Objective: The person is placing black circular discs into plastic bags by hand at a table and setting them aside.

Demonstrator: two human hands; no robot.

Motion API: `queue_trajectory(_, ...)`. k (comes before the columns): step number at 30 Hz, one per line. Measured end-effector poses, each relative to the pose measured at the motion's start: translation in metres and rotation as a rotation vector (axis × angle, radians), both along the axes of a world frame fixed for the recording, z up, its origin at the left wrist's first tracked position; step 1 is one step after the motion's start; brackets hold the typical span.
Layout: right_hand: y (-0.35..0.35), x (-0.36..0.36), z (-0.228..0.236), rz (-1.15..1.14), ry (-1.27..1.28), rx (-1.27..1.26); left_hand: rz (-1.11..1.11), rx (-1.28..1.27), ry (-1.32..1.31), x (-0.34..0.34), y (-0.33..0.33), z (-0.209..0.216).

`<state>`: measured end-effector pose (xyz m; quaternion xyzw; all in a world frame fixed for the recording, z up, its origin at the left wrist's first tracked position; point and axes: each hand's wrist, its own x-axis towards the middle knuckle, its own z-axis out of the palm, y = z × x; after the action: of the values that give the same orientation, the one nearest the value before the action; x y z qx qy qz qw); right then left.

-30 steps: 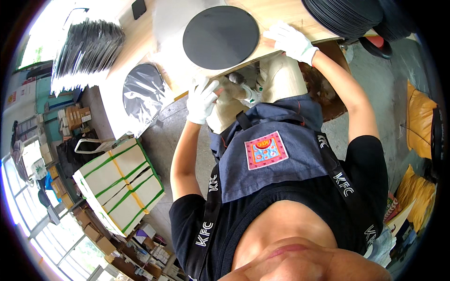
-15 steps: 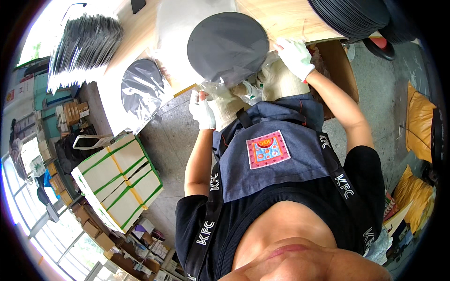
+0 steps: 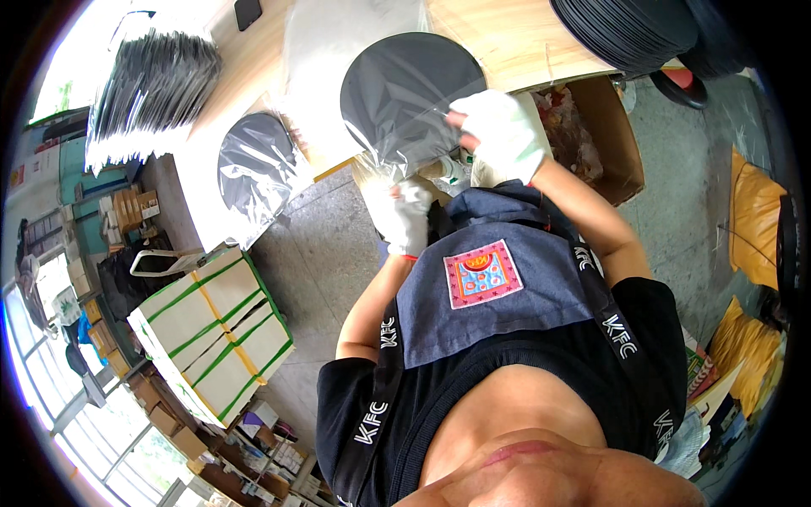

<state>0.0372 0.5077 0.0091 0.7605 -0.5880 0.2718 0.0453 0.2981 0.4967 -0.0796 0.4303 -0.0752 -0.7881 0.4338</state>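
Observation:
A flat black round disc [image 3: 411, 89] lies in a clear plastic bag at the near edge of the table, directly in front of me. My left hand [image 3: 404, 218], in a white glove, is closed on the bag's loose near end [image 3: 384, 171]. On the disc's right side is my right hand [image 3: 500, 135], also gloved; its fingers are apart, touching or just over the film. To the left, another bagged black disc [image 3: 256, 156] overhangs the table edge.
A row of bagged black discs [image 3: 156, 80] stands at the far left; a pile of bare discs [image 3: 629, 34] is at the back right. Clear bags [image 3: 317, 51] and a phone [image 3: 247, 13] lie on the table [image 3: 507, 34]. Below right, an open carton [image 3: 612, 127] holds plastic film.
My right hand has come leftward from the table edge onto the bagged disc. My left hand has moved right and toward me. The disc has shifted slightly toward me.

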Motion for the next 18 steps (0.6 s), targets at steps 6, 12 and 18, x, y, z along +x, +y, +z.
queue_trajectory(6,-0.012,0.005,0.003,0.007,-0.273,0.070,-0.267,0.056,0.318,-0.055,-0.012,0.032)
queue_trajectory(12,-0.004,-0.151,0.120,-0.559,0.130,-0.138,-0.204,-0.124,0.086,-0.073,-0.037,0.050)
queue_trajectory(18,-0.004,-0.218,0.183,-0.681,0.164,0.243,-0.332,-0.429,-0.072,-0.044,-0.073,0.107)
